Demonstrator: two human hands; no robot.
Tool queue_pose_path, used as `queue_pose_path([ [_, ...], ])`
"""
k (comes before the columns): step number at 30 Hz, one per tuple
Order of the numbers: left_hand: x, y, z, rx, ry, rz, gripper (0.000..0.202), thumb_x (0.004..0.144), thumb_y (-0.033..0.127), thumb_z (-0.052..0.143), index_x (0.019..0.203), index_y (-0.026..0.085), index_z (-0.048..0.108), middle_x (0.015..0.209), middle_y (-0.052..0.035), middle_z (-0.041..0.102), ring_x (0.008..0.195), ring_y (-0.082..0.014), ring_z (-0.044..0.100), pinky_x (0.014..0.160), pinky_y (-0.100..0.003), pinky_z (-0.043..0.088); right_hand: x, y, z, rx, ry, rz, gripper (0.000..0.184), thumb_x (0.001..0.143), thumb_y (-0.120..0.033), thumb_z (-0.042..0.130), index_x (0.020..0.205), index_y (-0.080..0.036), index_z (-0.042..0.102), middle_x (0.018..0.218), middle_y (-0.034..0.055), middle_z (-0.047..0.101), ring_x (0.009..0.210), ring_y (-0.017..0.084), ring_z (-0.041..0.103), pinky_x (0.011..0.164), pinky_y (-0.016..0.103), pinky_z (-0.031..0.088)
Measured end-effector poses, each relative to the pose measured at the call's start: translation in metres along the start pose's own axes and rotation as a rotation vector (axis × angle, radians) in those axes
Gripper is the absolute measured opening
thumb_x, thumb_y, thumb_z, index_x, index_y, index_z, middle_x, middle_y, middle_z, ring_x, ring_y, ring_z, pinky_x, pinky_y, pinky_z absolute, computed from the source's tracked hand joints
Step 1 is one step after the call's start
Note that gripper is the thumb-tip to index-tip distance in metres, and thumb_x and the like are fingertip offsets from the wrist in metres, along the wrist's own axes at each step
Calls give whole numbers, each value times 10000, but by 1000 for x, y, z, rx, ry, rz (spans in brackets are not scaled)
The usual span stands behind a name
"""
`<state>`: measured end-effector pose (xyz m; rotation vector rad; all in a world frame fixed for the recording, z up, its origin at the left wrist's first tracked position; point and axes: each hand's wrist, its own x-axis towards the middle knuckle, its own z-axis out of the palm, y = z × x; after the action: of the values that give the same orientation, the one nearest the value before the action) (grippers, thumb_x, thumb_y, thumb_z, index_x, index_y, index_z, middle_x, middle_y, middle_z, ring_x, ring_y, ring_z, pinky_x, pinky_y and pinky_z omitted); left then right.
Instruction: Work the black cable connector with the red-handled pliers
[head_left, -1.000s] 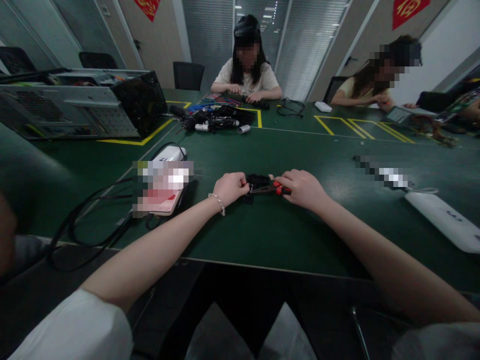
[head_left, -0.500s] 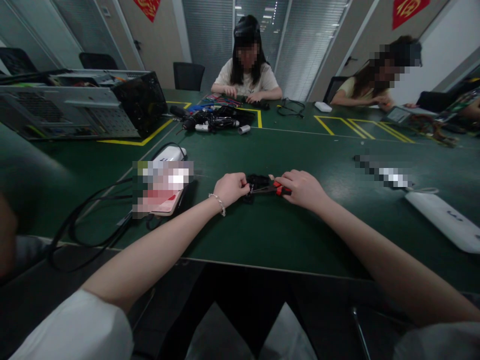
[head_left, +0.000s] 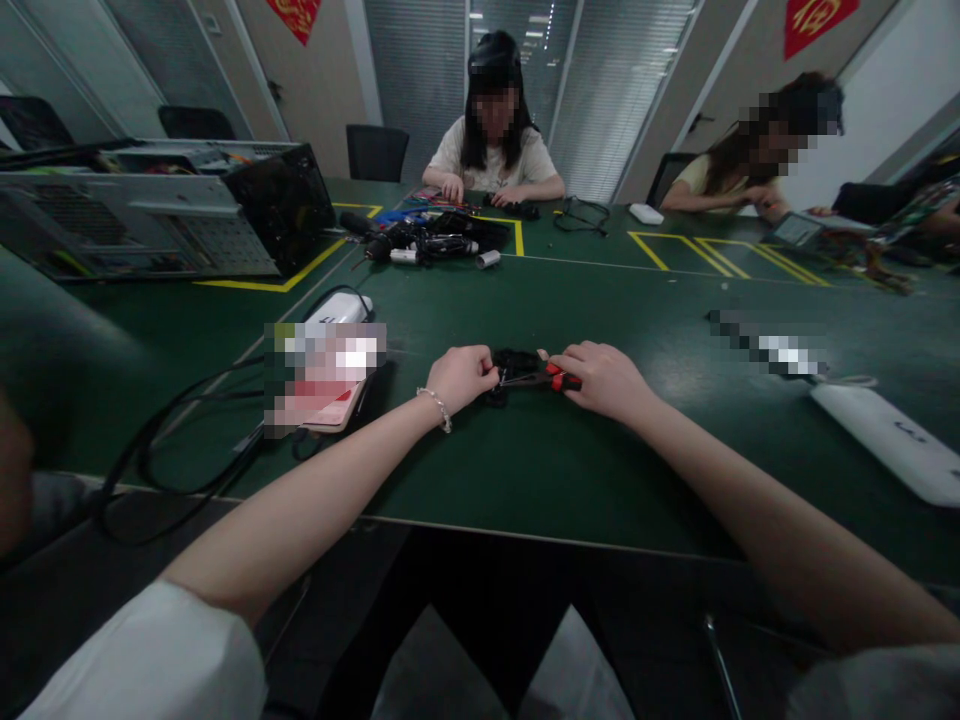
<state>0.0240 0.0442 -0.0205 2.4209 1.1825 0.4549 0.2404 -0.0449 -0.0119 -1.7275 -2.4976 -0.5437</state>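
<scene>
In the head view my right hand (head_left: pixel 606 378) is closed around the red-and-black handles of a pair of pliers (head_left: pixel 556 378). The metal jaws point left, toward the fingertips of my left hand (head_left: pixel 460 383). That hand is closed in a pinch on a small dark piece, too small to name, right by the jaws' tip. A black part (head_left: pixel 516 358) lies on the green table just behind the jaws, partly hidden by my fingers; its kind is not clear.
An opened computer case (head_left: pixel 150 225) stands at the back left. Left of my arm are a phone (head_left: pixel 334 410), a white power bank (head_left: pixel 349 305) and looped black cables (head_left: pixel 142 440). Another white power bank (head_left: pixel 889 435) lies right. Tools, including a drill (head_left: pixel 377 245), lie mid-back; two people sit opposite.
My hands and the pliers stay in almost the same place. The person opposite has shifted a hand slightly.
</scene>
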Motion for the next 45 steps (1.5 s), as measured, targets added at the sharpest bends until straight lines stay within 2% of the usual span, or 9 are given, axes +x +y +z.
queue_pose_path([
  [9,0,0,-1,1,3,13,155,735,328,531,693,186,577,622,12,590,559,-107,516,474,-217,311,1,4,-3,-11,27,-44,393,741,-257,512,1117,-151,558,930,105,612,803,212,507,649,315,369],
  [16,0,0,-1,2,-2,15,143,735,316,533,702,187,581,626,13,598,566,-108,521,481,-216,322,1,1,-1,25,15,2,333,743,-257,508,1050,-154,586,902,102,617,773,200,510,639,307,373],
  [20,0,-1,-1,-7,1,9,145,735,318,530,690,187,575,619,16,593,560,-106,517,474,-214,314,0,-2,1,49,-1,21,352,745,-255,504,1073,-144,571,908,97,611,778,195,512,638,300,377],
  [31,0,-1,0,-5,-1,17,153,736,327,538,692,186,578,633,10,597,573,-111,517,480,-223,308,0,5,-2,-36,44,-47,394,734,-257,521,1114,-163,560,918,101,611,796,211,494,646,314,351],
  [45,0,1,-2,-15,-4,-1,157,731,330,518,671,191,557,625,11,590,558,-113,508,468,-221,299,0,0,-1,8,8,-7,376,744,-253,507,1097,-135,563,914,105,604,785,204,498,653,313,376],
])
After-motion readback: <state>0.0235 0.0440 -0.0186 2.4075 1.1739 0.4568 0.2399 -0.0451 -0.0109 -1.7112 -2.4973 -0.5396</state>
